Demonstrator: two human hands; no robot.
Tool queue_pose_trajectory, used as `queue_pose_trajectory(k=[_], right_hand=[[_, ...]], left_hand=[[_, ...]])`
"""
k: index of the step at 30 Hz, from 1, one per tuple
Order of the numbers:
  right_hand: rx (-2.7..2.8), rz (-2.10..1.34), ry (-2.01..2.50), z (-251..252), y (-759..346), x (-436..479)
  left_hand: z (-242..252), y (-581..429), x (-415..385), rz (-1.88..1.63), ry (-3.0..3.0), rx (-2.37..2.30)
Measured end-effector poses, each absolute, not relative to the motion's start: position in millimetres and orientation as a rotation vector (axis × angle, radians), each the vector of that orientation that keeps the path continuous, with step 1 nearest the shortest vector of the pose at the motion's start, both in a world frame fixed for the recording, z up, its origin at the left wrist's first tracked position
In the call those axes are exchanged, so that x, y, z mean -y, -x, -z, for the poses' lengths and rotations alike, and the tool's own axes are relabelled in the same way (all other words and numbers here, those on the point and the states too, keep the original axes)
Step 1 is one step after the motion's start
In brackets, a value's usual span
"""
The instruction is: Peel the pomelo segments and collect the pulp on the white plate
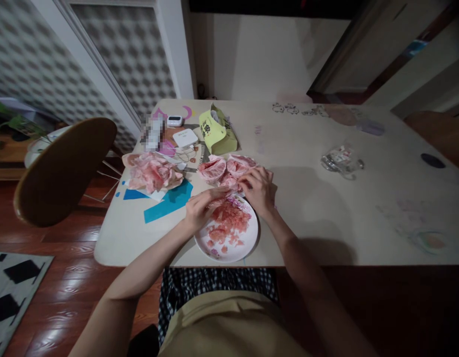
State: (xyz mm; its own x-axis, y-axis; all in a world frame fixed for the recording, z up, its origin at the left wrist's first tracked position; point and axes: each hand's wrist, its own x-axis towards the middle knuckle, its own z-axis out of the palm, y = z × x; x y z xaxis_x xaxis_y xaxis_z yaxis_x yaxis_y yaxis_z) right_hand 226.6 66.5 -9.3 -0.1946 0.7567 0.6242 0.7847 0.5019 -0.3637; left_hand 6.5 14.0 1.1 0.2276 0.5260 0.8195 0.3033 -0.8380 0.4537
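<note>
Over the far rim of a white plate [247, 243], my two hands meet at a piece of pink pomelo [231, 183]. My left hand [201, 206] comes in from the left, its fingers closed on the near side of the piece. Bent fingers of my right hand [258, 188] pinch it from the right. The fingertips partly cover the piece. Loose red pomelo flesh [229, 218] lies in small bits on the plate. Just beyond my hands sit opened pomelo sections in pale pink rind [213, 169].
A heap of peeled pink skins [153, 172] lies on paper at the left, by a blue strip [167, 202]. Behind are a yellow-green bag [218, 131], a white box [185, 138] and a small white device [174, 121]. A crumpled clear plastic bundle [341, 161] rests on the right.
</note>
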Motion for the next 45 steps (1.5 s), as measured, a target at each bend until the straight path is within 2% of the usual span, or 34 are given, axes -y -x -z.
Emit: queue_pose_trajectory(k=[14,34,41,45], right_hand=[[1.942,0.161,0.820,-23,-218,-17],[2.007,0.115,0.751,-31,-213,-10],[1.992,0.131,0.736,-32,-211,-8],[1.931,0.118,0.774,-31,-206,-6]], left_hand=[[-13,-10,-11,-1.706,-2.129,-0.904],[2,-8,-8,-1.675,-2.171,-0.971],[3,-12,-10,-1.637,-1.852,-0.886],[-1,-15,-10,-1.599,-1.718,-0.985]])
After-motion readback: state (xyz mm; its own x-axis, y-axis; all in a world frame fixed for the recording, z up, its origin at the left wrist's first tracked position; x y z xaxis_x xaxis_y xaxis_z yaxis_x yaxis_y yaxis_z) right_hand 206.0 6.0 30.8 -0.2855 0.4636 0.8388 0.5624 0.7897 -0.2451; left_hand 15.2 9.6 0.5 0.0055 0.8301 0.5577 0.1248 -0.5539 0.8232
